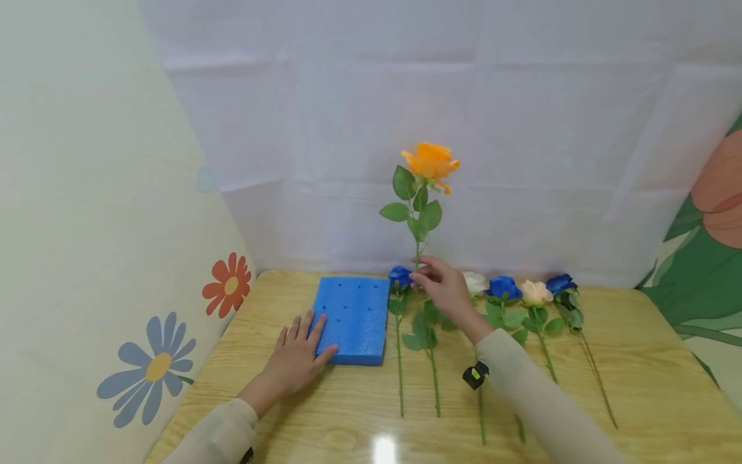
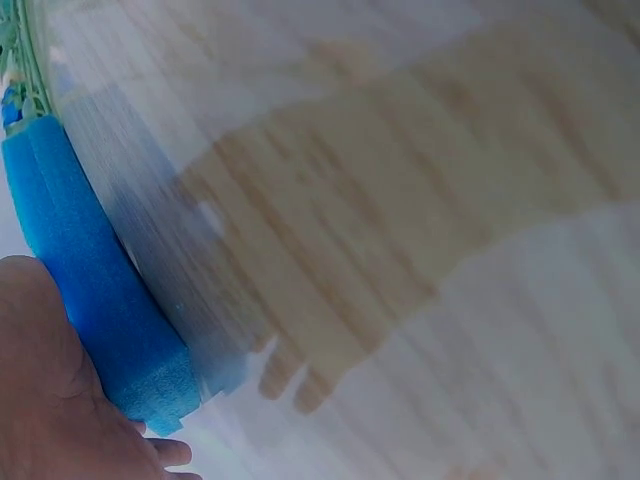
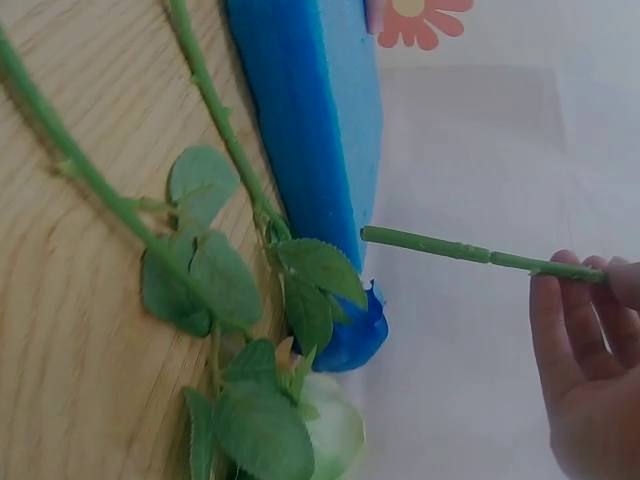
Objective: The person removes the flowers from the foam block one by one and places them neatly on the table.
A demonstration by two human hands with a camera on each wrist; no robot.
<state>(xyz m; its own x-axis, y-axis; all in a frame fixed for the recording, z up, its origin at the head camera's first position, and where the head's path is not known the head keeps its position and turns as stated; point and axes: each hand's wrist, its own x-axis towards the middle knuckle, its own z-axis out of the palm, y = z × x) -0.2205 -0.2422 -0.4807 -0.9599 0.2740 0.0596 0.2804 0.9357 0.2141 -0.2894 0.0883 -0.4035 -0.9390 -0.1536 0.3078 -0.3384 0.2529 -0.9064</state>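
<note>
My right hand (image 1: 443,287) pinches the stem of an orange rose (image 1: 431,162), which stands upright with its bloom high above the table. In the right wrist view the green stem (image 3: 430,243) sticks out past the fingertips, its cut lower end close to the blue foam block (image 3: 300,110). My left hand (image 1: 298,354) lies with fingers spread on the left edge of that foam block (image 1: 350,322). Several small dark holes dot the block's top. In the left wrist view the left hand (image 2: 50,370) rests against the block's side.
Right of the block, several roses lie on the wooden table (image 1: 342,412): a blue rose (image 1: 400,278), a white rose (image 1: 475,282), a second blue rose (image 1: 504,288), a peach rose (image 1: 536,293) and a dark blue rose (image 1: 560,284). A white cloth (image 1: 348,129) hangs behind.
</note>
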